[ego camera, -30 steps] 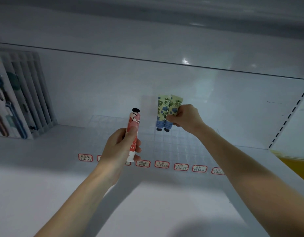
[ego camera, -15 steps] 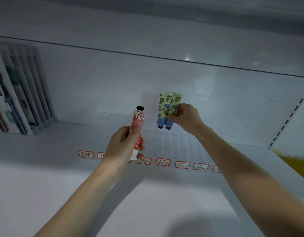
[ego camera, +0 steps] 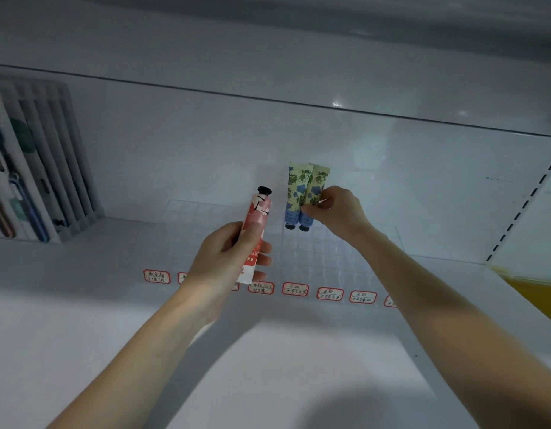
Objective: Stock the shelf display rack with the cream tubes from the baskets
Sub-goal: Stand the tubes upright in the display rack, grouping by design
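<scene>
Red tube: I see a red and white tube (ego camera: 256, 233) with a black cap just left of the frame's centre, cap up and leaning a little to the right, held above the front of the rack
Floral tubes: a left floral tube (ego camera: 295, 196) and a right floral tube (ego camera: 316, 188), yellow-green with blue flowers, stand cap down and touching each other at the centre of the frame, just right of the red tube; their black caps are at the rack's back cells, and I cannot tell whether they are seated in them
Left hand: my left hand (ego camera: 227, 261) is curled round the lower half of the red tube, thumb along its front
Right hand: my right hand (ego camera: 339, 212) pinches the right floral tube at mid-body between thumb and fingertips
Clear rack: a see-through rack (ego camera: 329, 258) of small square cells lies on the shelf below both hands
Labels: a row of red-bordered labels (ego camera: 295, 288) runs along the rack's front edge; the writing is too small to read
Shelf: the white shelf (ego camera: 82, 335) fills the lower frame, both forearms reaching over it
Stand: at the left edge a grey slotted stand (ego camera: 66, 168) holds long packs, too blurred to name
Right edge: a slotted strip (ego camera: 521, 209) runs up the wall above a yellow patch (ego camera: 540, 289) that I cannot identify
</scene>
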Demonstrator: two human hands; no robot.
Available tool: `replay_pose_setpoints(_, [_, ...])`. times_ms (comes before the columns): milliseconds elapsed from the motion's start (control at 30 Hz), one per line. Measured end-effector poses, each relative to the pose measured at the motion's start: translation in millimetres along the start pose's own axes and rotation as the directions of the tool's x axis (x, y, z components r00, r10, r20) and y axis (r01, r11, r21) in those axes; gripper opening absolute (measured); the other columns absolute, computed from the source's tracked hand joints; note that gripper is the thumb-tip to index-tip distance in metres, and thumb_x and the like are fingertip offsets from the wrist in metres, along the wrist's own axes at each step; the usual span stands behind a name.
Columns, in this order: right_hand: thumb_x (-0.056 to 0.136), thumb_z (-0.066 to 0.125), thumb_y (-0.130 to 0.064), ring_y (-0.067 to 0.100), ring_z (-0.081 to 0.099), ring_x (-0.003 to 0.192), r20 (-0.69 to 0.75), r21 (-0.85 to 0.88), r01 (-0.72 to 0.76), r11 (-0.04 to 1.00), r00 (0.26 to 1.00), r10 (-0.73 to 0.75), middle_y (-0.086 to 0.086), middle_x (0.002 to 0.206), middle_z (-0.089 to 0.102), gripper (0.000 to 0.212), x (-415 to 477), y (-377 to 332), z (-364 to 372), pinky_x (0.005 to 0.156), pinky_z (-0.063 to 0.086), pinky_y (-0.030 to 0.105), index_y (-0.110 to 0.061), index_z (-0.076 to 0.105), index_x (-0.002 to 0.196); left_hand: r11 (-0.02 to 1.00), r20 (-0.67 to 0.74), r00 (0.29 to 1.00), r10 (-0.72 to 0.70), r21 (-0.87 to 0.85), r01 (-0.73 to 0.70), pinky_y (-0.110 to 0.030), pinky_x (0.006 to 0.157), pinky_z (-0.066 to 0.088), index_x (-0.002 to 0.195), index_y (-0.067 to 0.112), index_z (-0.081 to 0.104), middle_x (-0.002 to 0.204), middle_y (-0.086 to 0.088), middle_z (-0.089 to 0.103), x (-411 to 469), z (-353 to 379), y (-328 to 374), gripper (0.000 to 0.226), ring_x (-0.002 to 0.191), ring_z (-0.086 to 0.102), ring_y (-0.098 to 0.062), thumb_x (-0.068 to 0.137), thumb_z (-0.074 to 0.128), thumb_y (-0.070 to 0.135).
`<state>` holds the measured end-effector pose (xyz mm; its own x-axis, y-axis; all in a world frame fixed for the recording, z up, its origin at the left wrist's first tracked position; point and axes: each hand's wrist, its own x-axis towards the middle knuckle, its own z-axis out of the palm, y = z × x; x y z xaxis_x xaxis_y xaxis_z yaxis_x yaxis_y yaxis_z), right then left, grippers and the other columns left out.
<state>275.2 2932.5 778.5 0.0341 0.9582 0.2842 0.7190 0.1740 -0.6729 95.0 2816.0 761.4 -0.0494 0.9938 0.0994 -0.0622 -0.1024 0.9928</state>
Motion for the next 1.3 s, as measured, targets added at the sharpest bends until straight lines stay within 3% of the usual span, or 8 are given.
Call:
replay_pose_setpoints(67, [0.086, 0.066, -0.027, 0.013, 0.054, 0.079, -0.092, 0.035, -0.003, 0.999, 0.996, 0.006, 0.005, 0.095, 0.065, 0.040, -6, -4, -6, 0.063, 0.041, 0.018, -0.004, 0.055, 0.116, 1.000, 0.027, 1.000, 0.011, 0.012, -0.011, -0.024, 0.055, 0.055, 0.095, 0.013, 0.062, 0.086, 0.000, 0.072, -3, 0, 2, 0.026, 0.063, 0.067, -0.008, 0.090, 0.052, 0.037])
replay_pose_setpoints(167, [0.089, 0.060, -0.022, 0.004, 0.055, 0.064, -0.297, 0.152, 0.181, 0.972, 0.946, -0.130, -0.008, 0.072, 0.062, 0.016, -25, -22, -21, 0.059, 0.043, 0.010, -0.007, 0.064, 0.092, 1.000, 0.077, 0.997, 0.008, 0.004, -0.009, -0.022, 0.051, 0.052, 0.098, 0.010, 0.061, 0.089, -0.002, 0.073, -8, 1, 7, 0.027, 0.062, 0.067, -0.009, 0.091, 0.052, 0.034])
replay_pose_setpoints(267, [0.090, 0.058, -0.029, 0.011, 0.065, 0.077, 0.007, 0.391, 0.208, 0.897, 0.973, -0.229, -0.001, 0.084, 0.068, 0.010, -47, -47, -36, 0.073, 0.054, 0.026, -0.022, 0.064, 0.085, 1.000, 0.144, 0.990, -0.001, 0.025, -0.003, -0.020, 0.049, 0.051, 0.093, 0.009, 0.064, 0.083, -0.003, 0.072, -14, 5, 14, 0.030, 0.058, 0.064, -0.009, 0.088, 0.056, 0.037])
replay_pose_setpoints(367, [0.086, 0.063, -0.022, 0.012, 0.066, 0.082, 0.313, 0.376, 0.184, 0.908, 0.897, -0.311, -0.002, 0.089, 0.069, 0.008, -62, -53, -43, 0.073, 0.055, 0.026, -0.024, 0.066, 0.094, 0.998, 0.186, 0.983, -0.010, 0.060, -0.001, -0.018, 0.045, 0.046, 0.086, 0.007, 0.065, 0.070, -0.005, 0.065, -16, 5, 18, 0.033, 0.053, 0.062, -0.009, 0.077, 0.061, 0.038])
replay_pose_setpoints(500, [0.083, 0.065, -0.011, 0.006, 0.065, 0.069, 0.283, 0.459, 0.113, 0.881, 0.922, -0.265, -0.003, 0.074, 0.069, 0.005, -73, -41, -54, 0.064, 0.054, 0.018, -0.015, 0.068, 0.084, 0.986, 0.162, 0.985, 0.052, -0.166, -0.025, -0.019, 0.060, 0.055, 0.093, 0.004, 0.064, 0.081, -0.007, 0.067, -15, -4, 20, 0.011, 0.063, 0.066, -0.014, 0.085, 0.058, 0.005])
replay_pose_setpoints(600, [0.084, 0.064, -0.013, 0.007, 0.065, 0.067, 0.316, 0.459, 0.062, 0.886, 0.921, -0.228, -0.002, 0.070, 0.069, 0.004, -81, -31, -57, 0.065, 0.055, 0.018, -0.011, 0.067, 0.083, 0.969, 0.092, 0.990, 0.109, -0.230, -0.085, -0.021, 0.064, 0.056, 0.093, 0.002, 0.062, 0.076, -0.004, 0.071, -13, -6, 20, 0.010, 0.068, 0.070, -0.015, 0.084, 0.058, 0.001])
replay_pose_setpoints(967, [0.081, 0.068, -0.015, 0.015, 0.066, 0.077, 0.539, 0.267, -0.032, 0.963, 0.834, -0.121, 0.005, 0.084, 0.071, 0.007, -106, -32, -61, 0.078, 0.054, 0.027, -0.009, 0.065, 0.082, 0.965, -0.001, 0.966, 0.259, -0.049, -0.259, -0.017, 0.060, 0.053, 0.085, 0.020, 0.061, 0.076, 0.001, 0.066, -15, 5, 16, 0.014, 0.063, 0.064, -0.002, 0.089, 0.058, 0.007])
replay_pose_setpoints(1300, [0.081, 0.070, -0.012, 0.009, 0.064, 0.073, 0.453, 0.317, 0.125, 0.940, 0.851, -0.266, 0.002, 0.083, 0.070, 0.012, -103, -46, -39, 0.069, 0.053, 0.021, -0.024, 0.068, 0.085, 0.928, 0.025, 0.935, 0.353, 0.117, -0.354, -0.019, 0.068, 0.052, 0.082, 0.024, 0.060, 0.073, 0.007, 0.067, -17, -2, 9, 0.023, 0.064, 0.062, 0.001, 0.084, 0.065, 0.002])
